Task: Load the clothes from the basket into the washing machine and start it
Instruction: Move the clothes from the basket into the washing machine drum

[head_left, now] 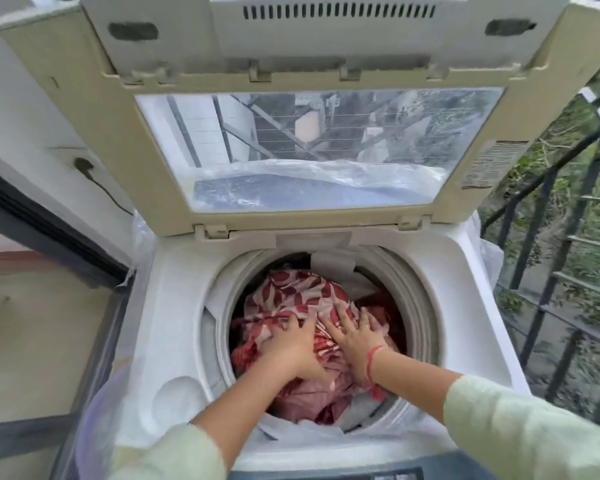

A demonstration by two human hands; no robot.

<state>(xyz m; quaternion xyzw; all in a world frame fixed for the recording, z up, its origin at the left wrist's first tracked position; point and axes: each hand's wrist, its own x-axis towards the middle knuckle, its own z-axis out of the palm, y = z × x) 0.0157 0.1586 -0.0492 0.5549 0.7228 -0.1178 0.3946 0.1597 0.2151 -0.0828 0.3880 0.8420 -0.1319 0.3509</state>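
Observation:
A white top-loading washing machine [174, 306] stands right in front of me with its lid [312, 98] raised upright. Its round drum is filled with red and white patterned clothes [291, 292], and some pink cloth lies near the front. Both my hands are inside the drum. My left hand [291, 344] presses down on the cloth with its fingers spread. My right hand [354, 334], with a red thread at the wrist, lies flat on the cloth beside it. The basket is out of view.
A dark control panel [329, 474] shows at the machine's front edge. A black metal railing [548, 278] with greenery behind runs along the right. On the left are a wall with a plug and cord [84, 166] and a dark window frame [49, 237]. Clear plastic wraps the machine's sides.

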